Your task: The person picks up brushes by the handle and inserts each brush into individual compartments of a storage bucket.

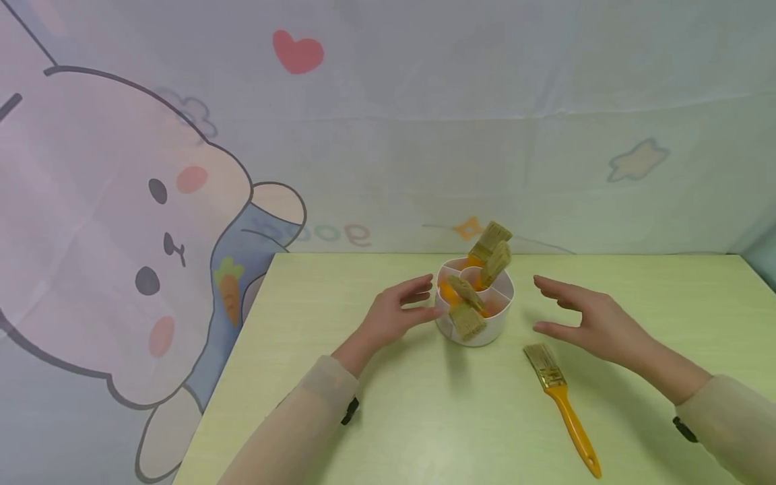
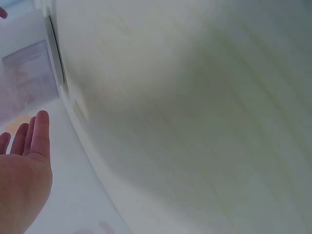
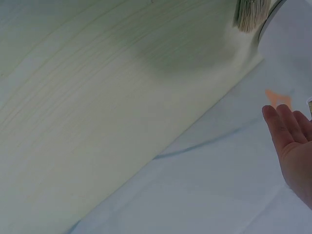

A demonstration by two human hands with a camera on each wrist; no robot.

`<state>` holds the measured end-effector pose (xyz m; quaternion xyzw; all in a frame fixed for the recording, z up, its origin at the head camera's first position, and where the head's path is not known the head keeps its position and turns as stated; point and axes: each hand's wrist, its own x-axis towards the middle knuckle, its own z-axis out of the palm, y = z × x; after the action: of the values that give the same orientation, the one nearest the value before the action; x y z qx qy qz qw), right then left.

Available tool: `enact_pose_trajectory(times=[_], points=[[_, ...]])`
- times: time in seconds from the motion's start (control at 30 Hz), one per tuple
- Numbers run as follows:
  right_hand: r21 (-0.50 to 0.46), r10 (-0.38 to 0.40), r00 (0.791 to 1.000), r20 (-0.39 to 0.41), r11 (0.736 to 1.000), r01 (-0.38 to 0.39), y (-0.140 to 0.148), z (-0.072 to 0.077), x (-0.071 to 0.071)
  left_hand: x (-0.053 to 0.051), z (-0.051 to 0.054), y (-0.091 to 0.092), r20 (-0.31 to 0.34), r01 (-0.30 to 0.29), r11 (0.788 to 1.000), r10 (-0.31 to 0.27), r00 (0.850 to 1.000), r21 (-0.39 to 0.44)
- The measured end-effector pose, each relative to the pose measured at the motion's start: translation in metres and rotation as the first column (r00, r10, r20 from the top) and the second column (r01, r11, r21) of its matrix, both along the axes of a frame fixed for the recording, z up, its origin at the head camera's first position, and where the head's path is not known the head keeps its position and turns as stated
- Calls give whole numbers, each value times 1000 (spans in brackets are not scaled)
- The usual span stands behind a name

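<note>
A round white divided holder [image 1: 497, 330] stands near the table's back edge, with several paintbrushes [image 1: 468, 321] in it, bristles up and leaning different ways. At its left side is my left hand [image 1: 391, 315], fingers extended and thumb near the wall; whether it touches, I cannot tell. The left wrist view has the same hand [image 2: 24, 180] beside the white holder [image 2: 53, 53]. My right hand [image 1: 597, 320] hovers to the right of the holder, apart from it, fingers spread from the thumb and holding nothing. Below it on the table lies one paintbrush [image 1: 564, 404] with a yellow handle, bristles toward the holder.
The pale green table [image 1: 424, 431] ends at the back against a printed cloth [image 1: 412, 168] with a cartoon animal, a heart and a star. In the right wrist view, brush bristles [image 3: 251, 14] show beside the holder [image 3: 290, 39].
</note>
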<state>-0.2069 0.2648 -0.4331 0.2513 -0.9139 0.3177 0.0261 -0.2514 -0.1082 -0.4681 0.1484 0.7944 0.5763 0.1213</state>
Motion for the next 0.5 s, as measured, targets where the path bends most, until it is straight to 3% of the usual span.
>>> enact_pose_trajectory(times=[0.2,0.5], points=[[-114,65,991,114,992,-52,-13,-8,-17,4,5,-11,-27,-17,1000,17,1000,-24],[-197,141,975,174,975,-106,-26,-16,-34,11,9,-25,-117,-15,991,0,993,-132]])
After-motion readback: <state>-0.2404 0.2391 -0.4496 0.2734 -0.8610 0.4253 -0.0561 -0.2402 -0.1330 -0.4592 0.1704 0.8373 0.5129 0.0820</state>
